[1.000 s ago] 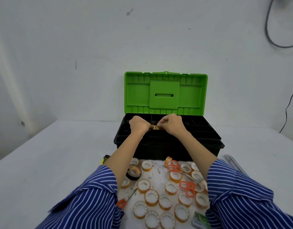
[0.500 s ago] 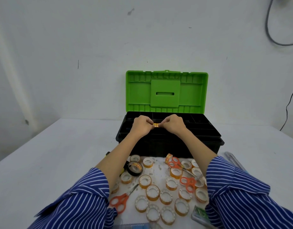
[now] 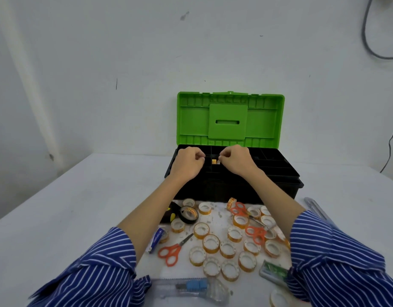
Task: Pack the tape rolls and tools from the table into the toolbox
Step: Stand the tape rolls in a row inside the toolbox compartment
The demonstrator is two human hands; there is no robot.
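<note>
Both hands hang over the open toolbox point(image 3: 277, 171), whose black tray is split into small compartments and whose ribbed green lid point(image 3: 230, 119) stands upright behind. The right hand point(image 3: 235, 161) has its fingers curled with the thumb and forefinger pinched just beside a small tape roll point(image 3: 214, 161) sitting in a middle compartment; whether it actually grips the roll I cannot tell. The left hand point(image 3: 187, 161) is curled into a loose fist just apart from the roll, holding nothing visible. This looks like seating the roll so it fits the narrow slot. On the white table point(image 3: 69, 207), many glossy amber rolls, 1 black roll point(image 3: 189, 214), orange-handled scissors point(image 3: 172, 251) and a clear utility knife point(image 3: 186, 285) wait unpacked.
</note>
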